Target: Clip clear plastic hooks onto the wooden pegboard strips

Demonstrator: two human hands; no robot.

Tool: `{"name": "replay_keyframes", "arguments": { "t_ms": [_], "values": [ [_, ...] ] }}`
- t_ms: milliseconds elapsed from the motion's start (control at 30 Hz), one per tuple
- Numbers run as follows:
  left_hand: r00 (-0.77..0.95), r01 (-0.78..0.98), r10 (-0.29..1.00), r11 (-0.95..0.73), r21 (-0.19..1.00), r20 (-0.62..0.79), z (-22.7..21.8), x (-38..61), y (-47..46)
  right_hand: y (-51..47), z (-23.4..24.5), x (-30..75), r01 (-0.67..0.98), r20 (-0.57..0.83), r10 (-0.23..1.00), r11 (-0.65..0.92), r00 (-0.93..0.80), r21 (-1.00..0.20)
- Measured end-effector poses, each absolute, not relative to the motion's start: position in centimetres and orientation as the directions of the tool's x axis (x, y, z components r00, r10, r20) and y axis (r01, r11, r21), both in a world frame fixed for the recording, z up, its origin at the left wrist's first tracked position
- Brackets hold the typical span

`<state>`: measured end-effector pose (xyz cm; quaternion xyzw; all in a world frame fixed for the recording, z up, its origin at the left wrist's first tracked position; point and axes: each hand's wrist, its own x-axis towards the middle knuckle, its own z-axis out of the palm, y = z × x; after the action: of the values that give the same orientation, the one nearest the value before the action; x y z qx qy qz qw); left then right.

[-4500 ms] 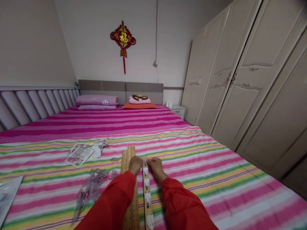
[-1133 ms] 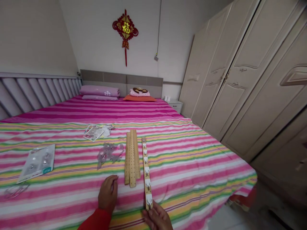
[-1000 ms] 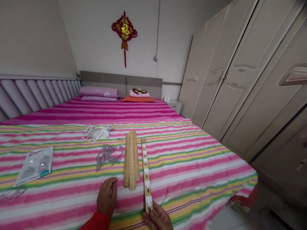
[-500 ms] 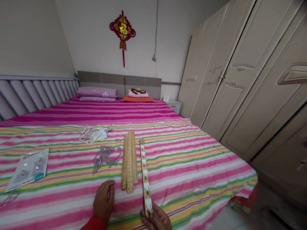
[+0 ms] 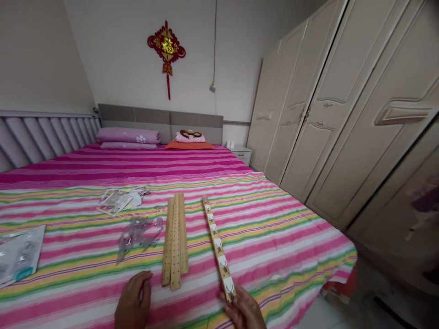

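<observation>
Cream-painted wardrobes [image 5: 329, 100] fill the right side of a bedroom, and a wide bed under a pink-and-green striped cotton bedspread [image 5: 291, 256] takes up most of the view. The person's right hand [image 5: 244, 308] is closed around the near end of a narrow pale wooden strip set with white deer-head hooks [image 5: 217, 244], which slants away up the bedspread. The left hand [image 5: 132, 301] is empty, its fingers loosely curled, and rests near three perforated light-wood pegboard slats [image 5: 174, 242] lying side by side. The hooks already sit in a row along their strip, while the slats carry nothing. Further left lie a crumpled clear plastic bag of small metal parts [image 5: 137, 235], a flat white-and-teal card packet [image 5: 17, 253] and loose paper packaging [image 5: 116, 202]. Nothing from them shows on the slats.
</observation>
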<state>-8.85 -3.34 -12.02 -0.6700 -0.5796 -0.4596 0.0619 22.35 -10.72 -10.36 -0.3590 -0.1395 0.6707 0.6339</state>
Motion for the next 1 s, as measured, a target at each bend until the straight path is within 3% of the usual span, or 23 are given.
{"name": "replay_keyframes", "arguments": {
  "t_ms": [200,433,700,1000],
  "values": [
    [-0.088,0.841,0.734,-0.308,0.445,0.673,-12.3,-9.0,-3.2,-8.5,-7.5,27.3,-0.672,-0.243,0.953,-0.06,0.182,-0.738],
    [-0.103,0.836,0.738,-0.3,0.46,0.667,-12.9,-9.3,-3.2,-6.7,-7.4,31.4,-0.623,-0.272,0.922,-0.043,0.276,-0.781],
    [-0.123,0.832,0.75,-0.279,0.48,0.649,-13.1,-9.3,-3.3,-6.9,-7.5,32.8,-0.611,-0.256,0.932,-0.049,0.255,-0.79],
    [-0.126,0.817,0.73,-0.309,0.487,0.672,-12.4,-8.8,-3.4,-8.3,-9.6,31.8,-0.664,-0.338,0.838,0.038,0.428,-0.746]
  ]
}}
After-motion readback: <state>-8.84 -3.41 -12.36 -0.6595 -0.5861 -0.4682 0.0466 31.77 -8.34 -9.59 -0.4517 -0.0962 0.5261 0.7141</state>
